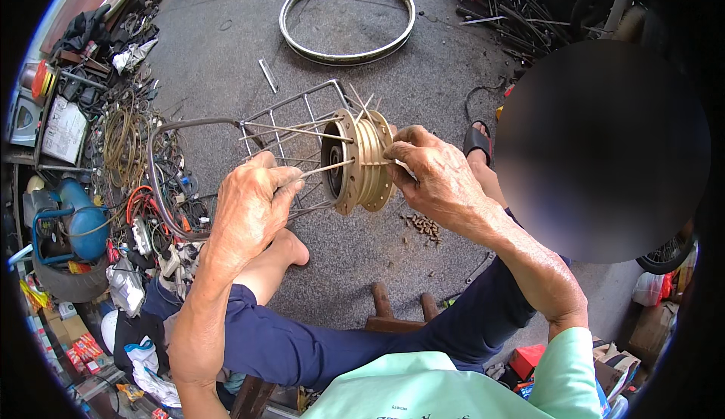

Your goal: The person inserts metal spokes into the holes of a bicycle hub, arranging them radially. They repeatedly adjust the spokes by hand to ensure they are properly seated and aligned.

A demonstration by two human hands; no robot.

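A gold-coloured wheel hub (370, 164) with two drilled flanges is held up between my hands, tilted on its side. Several thin spokes pass through its flange holes, some sticking out to the left and some upward. My left hand (253, 204) is closed in a pinch on a spoke (326, 169) that runs into the near flange. Against the far flange, my right hand (432, 168) grips the hub with thumb and fingers; its fingertips are partly hidden. Behind the hub stands a metal rack frame (281, 109) with a curved tube.
A bare wheel rim (347, 60) lies on the grey floor ahead, near a metal strip (268, 76). Small brass-coloured pieces (424, 228) are heaped below the hub. Cables (124, 155) and a blue machine (84, 226) crowd the left. A dark blurred circle hides the right.
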